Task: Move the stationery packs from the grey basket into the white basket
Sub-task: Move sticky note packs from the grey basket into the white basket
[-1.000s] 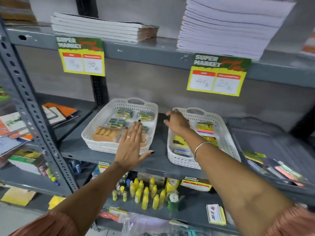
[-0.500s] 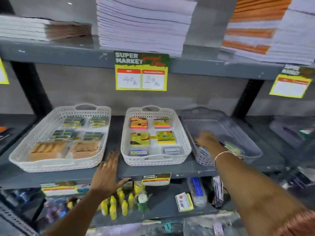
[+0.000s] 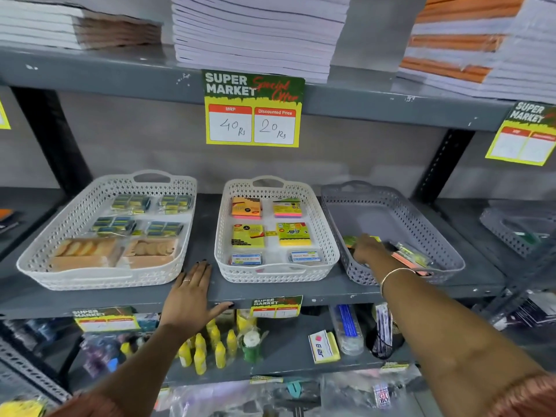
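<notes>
I'm at the pickup: my right hand reaches among the stationery packs in the grey basket; its fingers' closure I cannot tell. Left hand lies flat, fingers together, left of that basket. Next: lift and carry to the white basket just left.

Price card hung on upper shelf edge: "SUPER MARKET" in white, "Special Offer" in red script, then two boxes, "MRP" with handwritten "40 Rs" and "Discounted Price" with handwritten "20 Rs". Second card at far right shows "SUPER MARKET" only, boxes blurred; two small cards on the middle shelf edge and also carry "SUPER MARKET", remainder too small to read. Other pack print in the white basket and on the lower shelf not legible.
</notes>
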